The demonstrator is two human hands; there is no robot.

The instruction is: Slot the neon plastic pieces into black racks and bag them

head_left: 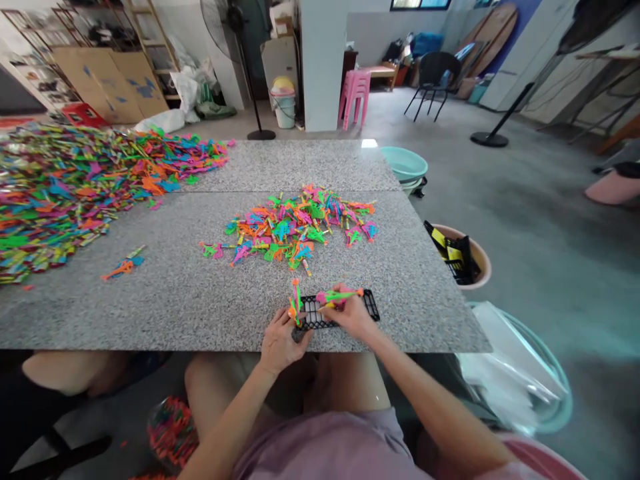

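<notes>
A black plastic grid rack [313,317] lies near the front edge of the speckled stone table. My left hand [281,341] grips its left end, thumb along the near side and fingers by a small toy [297,300] in green, pink and orange that stands up there. Over the rack's right half, my right hand [354,319] pinches a slim plastic toy [333,296] with a green shaft, a pink part at one end and an orange tip. A yellow stick shows under its fingers. Beyond the rack spreads a loose pile of similar colourful toys [283,230].
A far larger heap of such toys [65,193] covers the table's left side, with a few stray ones [124,265] before it. On the right, a basin [481,261] holds black and yellow pieces. A bag of orange pieces [173,430] sits below. Another person's leg [70,372] shows at left.
</notes>
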